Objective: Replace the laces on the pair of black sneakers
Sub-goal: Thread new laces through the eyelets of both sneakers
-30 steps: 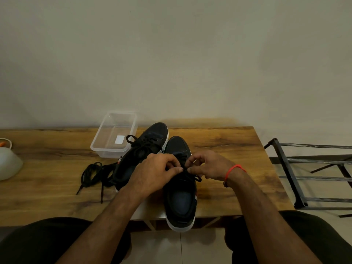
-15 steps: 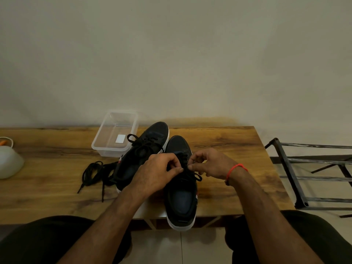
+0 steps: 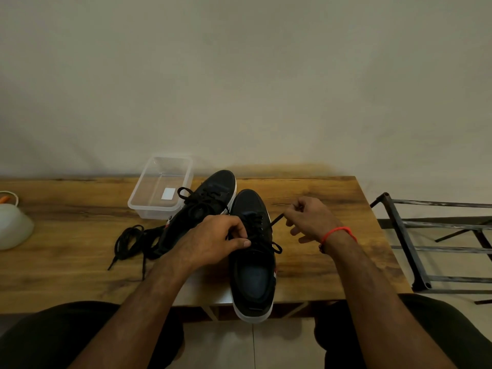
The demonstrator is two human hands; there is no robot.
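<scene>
Two black sneakers with white soles stand side by side on the wooden table [image 3: 319, 198]. The right sneaker [image 3: 253, 275] points away from me, its heel over the near edge. My left hand [image 3: 213, 241] rests on its lacing and pinches the black lace near the tongue. My right hand [image 3: 308, 219] pinches a lace end [image 3: 277, 218] pulled out taut to the right of the shoe. The left sneaker [image 3: 210, 198], laced, lies behind my left hand and is partly hidden by it. A loose pile of black laces [image 3: 130, 241] lies to its left.
A clear plastic container [image 3: 162, 185] with a white label stands behind the shoes. A white bowl-like object [image 3: 13, 225] sits at the table's left edge. A dark metal rack [image 3: 431, 243] stands on the floor to the right. My knees are under the near edge.
My right hand has moved right and away from the shoe, drawing a lace end out taut. My left hand stays on the lacing.
</scene>
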